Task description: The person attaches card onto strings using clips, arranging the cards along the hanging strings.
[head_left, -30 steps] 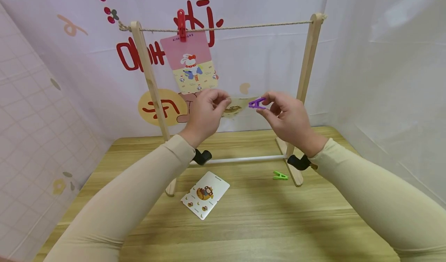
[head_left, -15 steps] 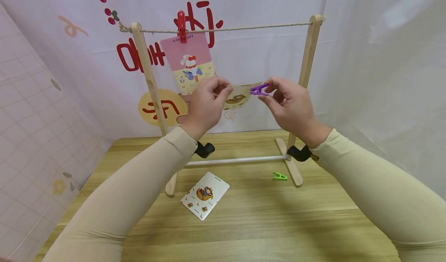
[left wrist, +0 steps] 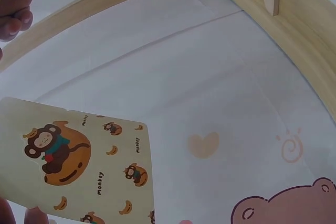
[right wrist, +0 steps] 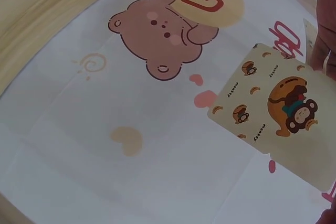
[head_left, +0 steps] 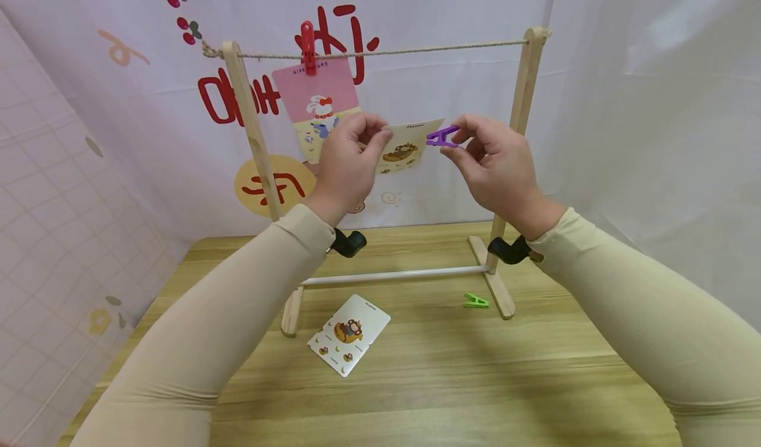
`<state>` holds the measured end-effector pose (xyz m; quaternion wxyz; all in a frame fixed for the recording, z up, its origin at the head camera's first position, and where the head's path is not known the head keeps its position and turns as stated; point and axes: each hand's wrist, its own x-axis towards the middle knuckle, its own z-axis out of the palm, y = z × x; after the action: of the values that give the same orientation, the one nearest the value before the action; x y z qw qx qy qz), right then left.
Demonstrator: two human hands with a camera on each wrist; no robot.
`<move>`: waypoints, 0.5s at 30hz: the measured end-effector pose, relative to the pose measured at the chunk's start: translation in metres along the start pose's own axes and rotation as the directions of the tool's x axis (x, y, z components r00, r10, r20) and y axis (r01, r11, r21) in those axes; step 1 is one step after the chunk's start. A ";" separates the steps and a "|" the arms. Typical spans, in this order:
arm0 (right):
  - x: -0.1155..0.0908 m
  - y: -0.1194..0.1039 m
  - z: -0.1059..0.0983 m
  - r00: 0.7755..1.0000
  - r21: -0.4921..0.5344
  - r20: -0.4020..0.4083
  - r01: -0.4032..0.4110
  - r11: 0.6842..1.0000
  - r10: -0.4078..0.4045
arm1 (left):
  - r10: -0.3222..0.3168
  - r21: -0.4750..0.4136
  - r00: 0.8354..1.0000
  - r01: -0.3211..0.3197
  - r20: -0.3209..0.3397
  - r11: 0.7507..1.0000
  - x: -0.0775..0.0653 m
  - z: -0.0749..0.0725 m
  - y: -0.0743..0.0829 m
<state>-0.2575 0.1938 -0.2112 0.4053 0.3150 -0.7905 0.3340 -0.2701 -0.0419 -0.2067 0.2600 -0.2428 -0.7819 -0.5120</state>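
Observation:
My left hand (head_left: 352, 160) pinches the upper left edge of a cream card (head_left: 410, 144) printed with a monkey on a banana, held in the air below the rope (head_left: 440, 49). Thumb and fingers of my right hand (head_left: 496, 163) pinch a purple clothespin (head_left: 442, 137), its tips close to the card's upper right corner. In the left wrist view the monkey card (left wrist: 113, 156) spreads across the lower left. To its left, a pink and yellow rabbit card (head_left: 291, 94) hangs from the rope by a red clothespin (head_left: 308, 49), partly covered by my left hand.
A second monkey card (head_left: 371, 318) lies on the wooden table (head_left: 452, 381). Near the rack's right foot (head_left: 501, 295) lies a green clothespin (head_left: 476, 300). Wooden posts (head_left: 523, 90) hold up the rope, and a white rod (head_left: 404, 275) joins them low down. A printed cloth hangs behind.
Both hands have risen toward the rope, bringing the monkey card and purple clothespin up with them. The card now shows more of its face. The things on the table stay put.

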 end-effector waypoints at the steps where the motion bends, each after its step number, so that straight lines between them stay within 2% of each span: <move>1: 0.001 0.000 0.000 1.000 0.004 -0.004 0.000 1.000 0.001 | -0.003 -0.002 1.000 0.003 -0.001 1.000 0.001 0.000 0.001; 15: 0.019 -0.004 0.001 0.998 0.036 -0.058 -0.025 0.999 0.027 | 0.009 0.001 0.999 -0.009 -0.048 1.000 0.013 -0.004 0.001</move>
<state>-0.2640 0.1868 -0.1941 0.4183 0.3016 -0.7765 0.3621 -0.2782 -0.0434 -0.1960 0.2810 -0.2339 -0.7746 -0.5162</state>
